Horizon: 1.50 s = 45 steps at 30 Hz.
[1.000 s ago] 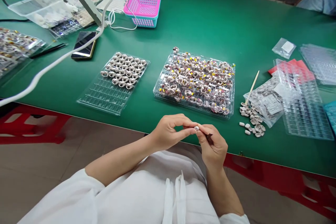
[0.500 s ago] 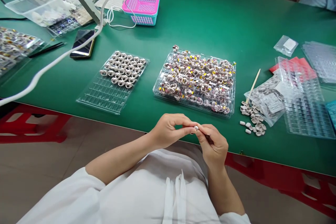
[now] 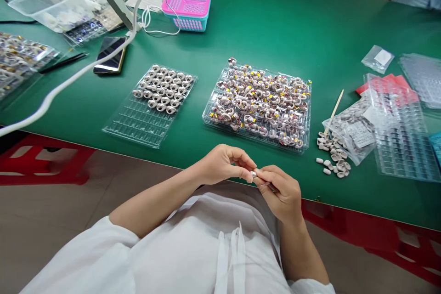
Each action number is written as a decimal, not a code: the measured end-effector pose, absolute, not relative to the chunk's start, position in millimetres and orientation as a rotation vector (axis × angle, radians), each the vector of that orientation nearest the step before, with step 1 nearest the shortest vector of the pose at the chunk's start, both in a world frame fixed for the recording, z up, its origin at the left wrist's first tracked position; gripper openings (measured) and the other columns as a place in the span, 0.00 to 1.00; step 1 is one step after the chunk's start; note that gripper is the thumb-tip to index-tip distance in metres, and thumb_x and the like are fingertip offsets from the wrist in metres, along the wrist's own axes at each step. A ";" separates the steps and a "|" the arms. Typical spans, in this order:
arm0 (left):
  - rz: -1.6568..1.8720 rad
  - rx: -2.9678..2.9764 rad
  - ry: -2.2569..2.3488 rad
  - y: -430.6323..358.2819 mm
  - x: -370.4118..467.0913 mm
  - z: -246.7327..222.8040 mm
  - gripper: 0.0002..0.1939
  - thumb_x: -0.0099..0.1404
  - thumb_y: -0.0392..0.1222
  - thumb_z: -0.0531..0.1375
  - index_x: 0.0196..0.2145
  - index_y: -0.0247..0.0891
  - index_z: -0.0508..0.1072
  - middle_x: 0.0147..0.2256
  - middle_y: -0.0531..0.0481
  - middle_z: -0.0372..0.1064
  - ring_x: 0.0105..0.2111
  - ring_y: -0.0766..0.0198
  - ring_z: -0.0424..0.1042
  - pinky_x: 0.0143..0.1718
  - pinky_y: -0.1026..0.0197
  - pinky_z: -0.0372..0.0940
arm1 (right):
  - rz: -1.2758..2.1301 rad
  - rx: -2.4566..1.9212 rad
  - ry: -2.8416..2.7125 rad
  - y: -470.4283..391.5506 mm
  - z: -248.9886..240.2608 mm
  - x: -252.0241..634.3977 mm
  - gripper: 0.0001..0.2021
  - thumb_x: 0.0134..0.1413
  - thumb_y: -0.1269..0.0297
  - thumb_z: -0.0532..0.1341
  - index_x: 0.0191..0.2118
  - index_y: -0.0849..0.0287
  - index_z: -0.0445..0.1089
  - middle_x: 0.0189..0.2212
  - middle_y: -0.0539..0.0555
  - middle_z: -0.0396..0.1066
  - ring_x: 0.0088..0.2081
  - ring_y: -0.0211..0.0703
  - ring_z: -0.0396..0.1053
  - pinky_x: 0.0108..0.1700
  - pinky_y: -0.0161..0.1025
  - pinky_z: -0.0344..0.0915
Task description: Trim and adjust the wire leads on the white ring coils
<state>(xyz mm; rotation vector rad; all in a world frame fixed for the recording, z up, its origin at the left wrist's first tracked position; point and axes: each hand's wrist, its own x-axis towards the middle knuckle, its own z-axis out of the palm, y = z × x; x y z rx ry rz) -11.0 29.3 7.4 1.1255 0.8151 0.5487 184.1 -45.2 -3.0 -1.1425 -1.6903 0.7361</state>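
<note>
Together, the two hands meet just over the near edge of the desk, around a small shiny piece. The right hand pinches it between thumb and forefinger; the left hand has its thumb against it, its fingers slightly curled, and whether they grip it too I cannot tell.

Beyond the hands, toward the near edge, a see-through stack of trays bears many pale ring-like parts with yellow and reddish bits. To its left a slim tray carries rows of pale rings at its far end, its near end close to the desk's near edge.

To the right of the stack, loose pale shells lie beside a bag, with a thin stick slanting up from them. A see-through tray overlaps red sheets toward the desk's right edge. Further left lies a phone, crossed by a white cable; a pink and blue basket stands nearer the far edge.
</note>
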 end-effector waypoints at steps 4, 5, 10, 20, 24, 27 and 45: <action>0.506 1.106 0.747 32.8 -13.0 1.0 0.17 0.44 0.41 0.77 0.31 0.33 0.81 0.28 0.47 0.80 0.30 0.61 0.78 0.34 0.62 0.73 | 0.848 -1.084 -1.674 -44.1 -0.4 183.5 0.11 0.56 0.74 0.65 0.43 0.53 0.78 0.32 0.54 0.78 0.31 0.40 0.75 0.29 0.35 0.71; 0.505 1.105 0.737 32.7 -13.1 0.4 0.16 0.44 0.41 0.77 0.31 0.33 0.81 0.28 0.47 0.80 0.30 0.61 0.78 0.35 0.61 0.73 | 0.857 -1.076 -1.663 -43.9 -0.2 182.8 0.11 0.56 0.75 0.65 0.42 0.53 0.78 0.32 0.53 0.77 0.30 0.40 0.75 0.29 0.35 0.70; 0.510 1.084 0.692 31.4 -14.0 2.9 0.13 0.48 0.39 0.76 0.30 0.33 0.80 0.28 0.47 0.79 0.30 0.63 0.77 0.35 0.63 0.71 | 0.899 -1.053 -1.612 -44.7 -2.5 179.7 0.11 0.55 0.75 0.66 0.41 0.53 0.78 0.31 0.52 0.76 0.29 0.39 0.73 0.28 0.34 0.69; 0.453 1.070 0.620 33.9 -7.9 8.0 0.22 0.47 0.43 0.76 0.39 0.33 0.78 0.31 0.50 0.76 0.31 0.65 0.74 0.36 0.62 0.69 | 0.986 -1.068 -1.612 -44.7 -1.1 190.1 0.14 0.59 0.74 0.64 0.47 0.51 0.77 0.35 0.53 0.77 0.33 0.39 0.74 0.31 0.35 0.69; 0.304 1.027 0.558 39.3 -9.2 6.2 0.22 0.56 0.50 0.71 0.44 0.33 0.76 0.35 0.47 0.78 0.33 0.65 0.76 0.39 0.60 0.71 | 0.970 -1.190 -1.656 -41.1 8.7 196.4 0.10 0.61 0.71 0.62 0.47 0.53 0.76 0.36 0.54 0.76 0.34 0.40 0.73 0.32 0.35 0.67; 0.267 1.079 0.626 41.1 -12.6 7.1 0.18 0.59 0.49 0.69 0.41 0.32 0.76 0.34 0.47 0.77 0.32 0.66 0.76 0.38 0.61 0.71 | 0.919 -1.277 -1.684 -40.0 13.8 198.6 0.09 0.62 0.71 0.61 0.45 0.55 0.76 0.36 0.53 0.75 0.34 0.38 0.72 0.31 0.34 0.67; 0.472 1.229 0.795 16.8 -9.4 14.9 0.12 0.65 0.46 0.63 0.37 0.32 0.79 0.37 0.43 0.80 0.38 0.59 0.77 0.43 0.61 0.69 | 0.636 -1.156 -1.656 -38.8 1.1 195.1 0.19 0.58 0.79 0.61 0.49 0.49 0.74 0.41 0.53 0.75 0.38 0.39 0.75 0.33 0.33 0.71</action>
